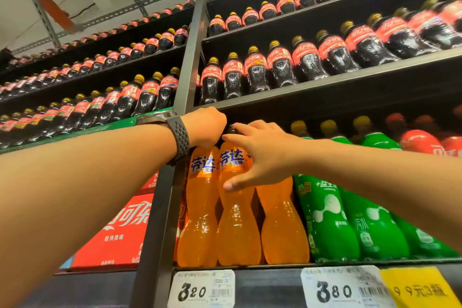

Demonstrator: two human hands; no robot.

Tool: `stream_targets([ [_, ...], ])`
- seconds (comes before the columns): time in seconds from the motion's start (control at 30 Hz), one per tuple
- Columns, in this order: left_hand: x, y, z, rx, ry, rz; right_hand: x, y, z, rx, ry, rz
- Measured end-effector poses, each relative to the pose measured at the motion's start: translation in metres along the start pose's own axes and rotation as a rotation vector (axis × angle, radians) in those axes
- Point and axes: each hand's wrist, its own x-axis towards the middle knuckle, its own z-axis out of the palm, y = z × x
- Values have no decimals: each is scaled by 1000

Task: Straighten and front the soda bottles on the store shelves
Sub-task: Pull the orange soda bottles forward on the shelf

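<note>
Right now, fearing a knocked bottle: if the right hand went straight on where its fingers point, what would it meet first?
The right hand holds the middle orange bottle; going on leftward, its fingers would probably meet the left hand first, though depth is unclear.

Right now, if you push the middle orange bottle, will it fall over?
Probably heavy for its size: the middle orange bottle looks full. Tall with a pinched waist, it could tip if pushed up high, where the right hand grips it. The left orange bottle and right orange bottle stand close, so it likely wouldn't fall far.
</note>
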Motion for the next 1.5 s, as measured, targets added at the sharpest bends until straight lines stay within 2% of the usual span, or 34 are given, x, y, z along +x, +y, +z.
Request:
stream_targets([
  [0.47,-9,2,2,55,48,-14,-1,-1,11,35,-25,26],
  [0.63,-15,5,6,162,54,-3,-8,3,20,-25,17,-27],
  [0.87,-22,-1,4,160,74,32,-11,6,28,-113,87,-80],
  [0.93,-23,-2,4,109,91,18,-11,6,29,-109,101,-81],
  [1.03,-23,0,0,-102,186,-11,-14,6,28,-107,119,-77],
  [1.13,-29,10,-8,-308,357,-19,-20,7,16,-103,179,-99],
  [1.23,-41,28,-8,-462,532,64,-34,31,-7,-110,294,-114],
  [1.33,-46,51,-1,-512,512,135,-49,73,-27,-100,328,-4],
  [1.5,-17,79,-6,-624,438,64,-64,129,-43,-138,172,232],
])
